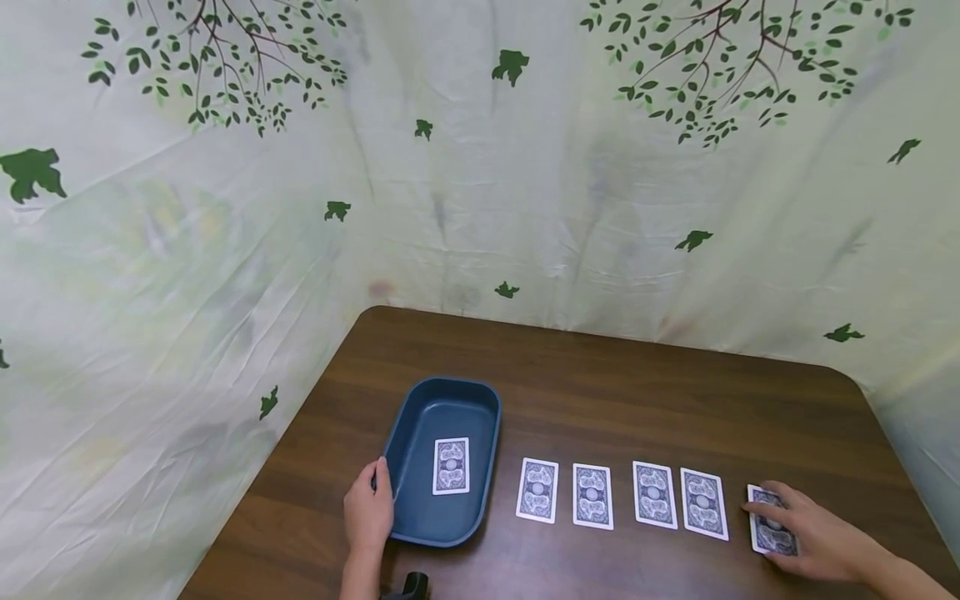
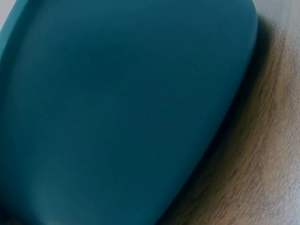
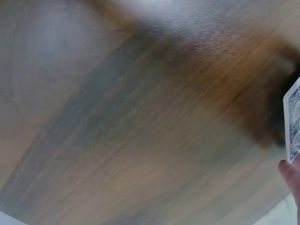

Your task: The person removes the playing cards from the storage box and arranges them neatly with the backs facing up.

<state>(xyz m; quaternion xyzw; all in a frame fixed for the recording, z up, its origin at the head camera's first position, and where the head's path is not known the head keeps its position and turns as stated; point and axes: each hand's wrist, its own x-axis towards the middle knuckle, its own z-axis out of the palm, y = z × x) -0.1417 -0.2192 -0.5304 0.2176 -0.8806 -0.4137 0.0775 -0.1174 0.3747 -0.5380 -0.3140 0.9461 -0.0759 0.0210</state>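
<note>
My left hand [image 1: 369,510] grips the left rim of a dark blue rectangular tray [image 1: 440,533], thumb on top of the rim. Close up, the tray's smooth blue surface [image 2: 122,112] fills most of the left wrist view. Inside the tray lies one face-down playing card [image 1: 451,467] with a blue patterned back. At the far right of a row of cards, my right hand [image 1: 828,533] holds another face-down playing card [image 1: 767,533] by its edges, its palm side covering the card's right part. In the right wrist view a fingertip [image 3: 289,174] meets that card's edge.
Several face-down cards, among them a card [image 1: 537,490] near the tray and a card [image 1: 704,503] nearer my right hand, lie in a row on the brown wooden table [image 1: 600,375]. A black object [image 1: 415,585] shows at the bottom edge. Leaf-patterned curtains [image 1: 525,183] hang behind.
</note>
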